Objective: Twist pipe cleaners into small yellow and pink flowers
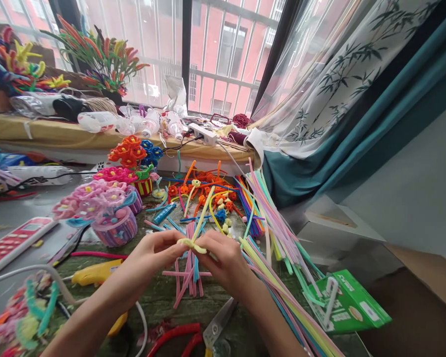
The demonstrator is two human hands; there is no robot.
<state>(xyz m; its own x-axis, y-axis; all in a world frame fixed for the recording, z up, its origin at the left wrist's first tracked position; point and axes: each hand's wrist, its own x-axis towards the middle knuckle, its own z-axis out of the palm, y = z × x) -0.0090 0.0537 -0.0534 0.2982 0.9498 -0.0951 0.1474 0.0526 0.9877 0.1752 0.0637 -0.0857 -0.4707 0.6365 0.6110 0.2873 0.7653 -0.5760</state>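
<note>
Over the middle of the table, both my hands pinch a pale yellow pipe cleaner (203, 213). Its lower end is bent into small loops between my fingers, while a straight length points up and away. My left hand (158, 250) grips the bent part from the left, fingertips closed. From the right, my right hand (223, 258) closes on the same piece; some of its fingers are hidden. Below the hands lie cut pink pipe cleaners (186, 282), crossing one another with a blue one among them.
Scissors (217, 322) with red handles lie at the front, near a yellow glue gun (96, 272). Pots of pipe-cleaner flowers (115, 228) stand left. Long pastel pipe cleaners (278, 297) and a green box (351, 302) lie right. Orange pieces (208, 181) are scattered behind.
</note>
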